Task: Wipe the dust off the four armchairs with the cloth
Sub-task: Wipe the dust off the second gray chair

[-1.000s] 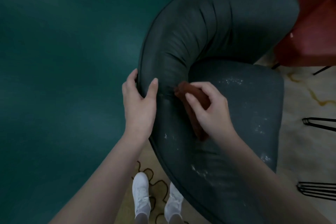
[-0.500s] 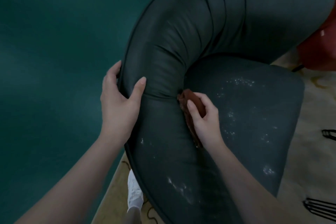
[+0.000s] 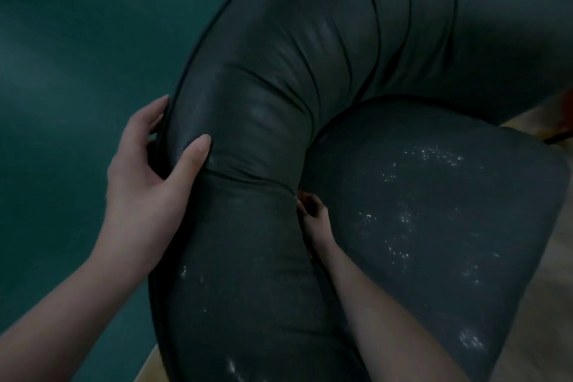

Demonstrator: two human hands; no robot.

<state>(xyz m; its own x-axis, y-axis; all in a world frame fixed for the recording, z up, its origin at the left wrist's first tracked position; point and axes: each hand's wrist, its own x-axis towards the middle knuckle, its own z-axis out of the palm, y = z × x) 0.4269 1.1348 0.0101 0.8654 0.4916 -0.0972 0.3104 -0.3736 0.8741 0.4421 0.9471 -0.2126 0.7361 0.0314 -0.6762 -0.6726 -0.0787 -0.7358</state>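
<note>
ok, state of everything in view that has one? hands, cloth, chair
left hand: grips the armchair's padded arm, thumb on top.
right hand: pushed into the gap between arm and seat; grip hidden.
cloth: nearly all hidden in that gap; a reddish sliver shows.
armchair: arm creased, white specks low on it.
seat cushion: dusty, white specks scattered, not yet wiped.

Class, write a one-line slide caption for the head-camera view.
Left hand grips the padded back of the dark armchair while the right hand reaches into the crease beside the dust-speckled seat.
</note>
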